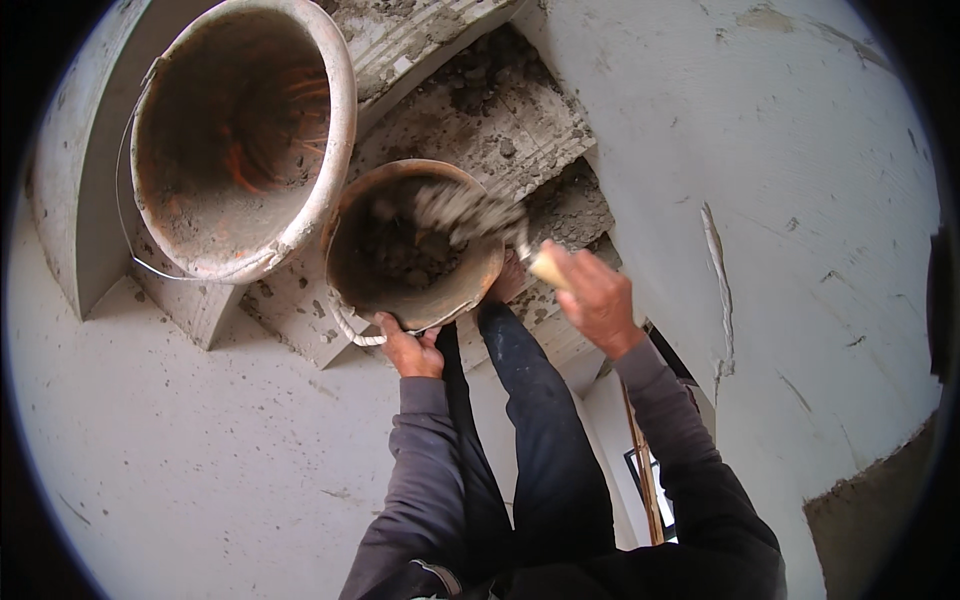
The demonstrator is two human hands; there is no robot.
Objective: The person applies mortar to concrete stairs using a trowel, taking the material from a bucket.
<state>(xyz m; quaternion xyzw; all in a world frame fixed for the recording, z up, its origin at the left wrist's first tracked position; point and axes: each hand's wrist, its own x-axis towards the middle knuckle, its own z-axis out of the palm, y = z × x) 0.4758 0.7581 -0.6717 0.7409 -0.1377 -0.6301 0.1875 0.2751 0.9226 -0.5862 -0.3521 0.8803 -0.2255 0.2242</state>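
Note:
My left hand grips the near rim of a small mortar-stained bucket, beside its white rope handle. The bucket tilts so its mouth faces me, with grey clumpy mortar inside. My right hand is wrapped round the pale wooden handle of a trowel. Its blade, smeared by motion, is over the bucket's mouth and seems to carry grey mortar.
A larger bucket with a wire handle stands at the upper left, its inside crusted. Stair steps strewn with rubble lie beyond the small bucket. A white wall runs along the right. My legs are just below the bucket.

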